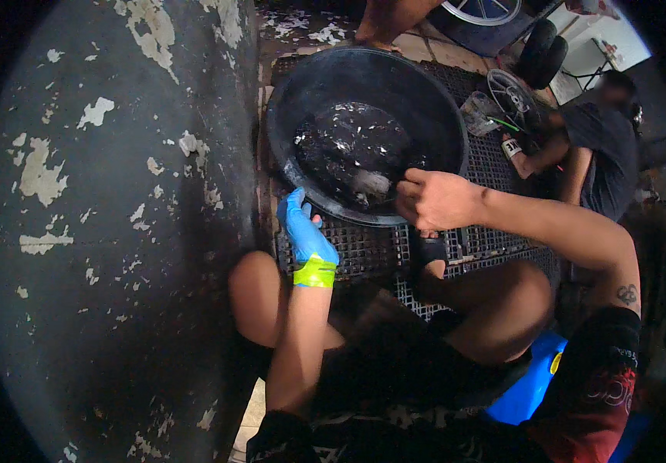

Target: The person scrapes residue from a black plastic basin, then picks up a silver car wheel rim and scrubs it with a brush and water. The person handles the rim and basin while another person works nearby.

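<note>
A large round black basin stands in front of me, with dark liquid and pale flecks in it. Near its closest side sits a greyish, fuzzy-looking clump, partly in the liquid; its kind is unclear. My left hand wears a blue glove, with yellow-green tape around the wrist. Its fingers stretch toward the basin's near left rim, and bare skin shows at one fingertip. Bare and closed, my right hand hangs over the near right rim. Whatever its curled fingers hold is hidden.
A dark wall with peeling paint rises at my left. Black grid matting lies under the basin. At the right crouches another person beside a spoked wheel and a clear container. A blue container stands by my right leg.
</note>
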`<state>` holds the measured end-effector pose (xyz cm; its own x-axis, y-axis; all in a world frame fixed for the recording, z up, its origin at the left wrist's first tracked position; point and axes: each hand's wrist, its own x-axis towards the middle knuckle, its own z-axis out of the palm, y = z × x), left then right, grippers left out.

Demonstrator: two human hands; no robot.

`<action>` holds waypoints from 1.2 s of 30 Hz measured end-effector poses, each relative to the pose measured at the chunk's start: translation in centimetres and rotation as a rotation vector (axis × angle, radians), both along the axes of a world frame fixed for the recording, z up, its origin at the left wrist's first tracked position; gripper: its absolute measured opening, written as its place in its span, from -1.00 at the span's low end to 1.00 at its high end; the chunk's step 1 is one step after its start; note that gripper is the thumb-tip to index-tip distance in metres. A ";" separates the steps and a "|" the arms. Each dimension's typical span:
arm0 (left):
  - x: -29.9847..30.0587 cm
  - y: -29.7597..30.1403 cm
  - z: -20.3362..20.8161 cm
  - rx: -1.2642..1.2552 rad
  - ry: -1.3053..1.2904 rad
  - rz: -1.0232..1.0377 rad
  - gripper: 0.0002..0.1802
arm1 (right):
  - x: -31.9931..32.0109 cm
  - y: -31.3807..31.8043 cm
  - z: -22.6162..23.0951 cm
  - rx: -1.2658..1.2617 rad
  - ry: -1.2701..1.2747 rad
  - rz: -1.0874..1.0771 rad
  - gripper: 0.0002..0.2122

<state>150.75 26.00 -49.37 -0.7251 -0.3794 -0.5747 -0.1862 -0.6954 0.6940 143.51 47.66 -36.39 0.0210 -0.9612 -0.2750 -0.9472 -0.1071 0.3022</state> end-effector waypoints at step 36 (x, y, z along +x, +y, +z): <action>4.3 5.5 1.3 0.527 0.211 0.109 -0.67 | -22.7 4.6 -19.6 0.003 -0.023 -1.166 -0.78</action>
